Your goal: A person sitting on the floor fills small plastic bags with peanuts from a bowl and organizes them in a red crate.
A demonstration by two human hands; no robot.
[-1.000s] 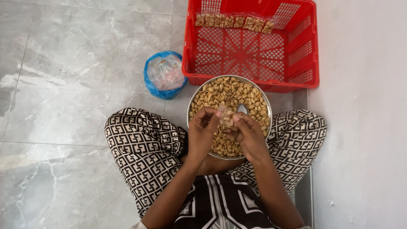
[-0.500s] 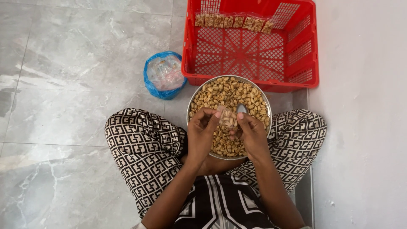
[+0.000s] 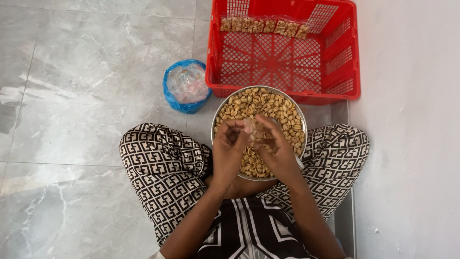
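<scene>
Peanuts are filling a round metal bowl that is sitting in the middle of the frame, between the knees of a person who is sitting on the floor in black and white patterned trousers.

Both hands are meeting just over the bowl. The left hand is curling its fingers and pinching one side of a small clear bag that has a few peanuts in it. The right hand is pinching the other side with its thumb and first finger, and its other fingers are folding in. So both hands are closing on the little bag, with no wide gap between the fingers.

The small bag is sitting a little above the middle of the frame, right over the peanuts. It looks blurry, so I cannot tell for sure which way its long side is running. It seems to be standing up and down in the frame, with its top pointing to the upper edge.

A red plastic basket is sitting in the upper middle of the frame, touching the far side of the bowl. A row of filled peanut packets is lying along its far wall. A blue plastic bag with clear things inside is sitting just left of the basket.
</scene>
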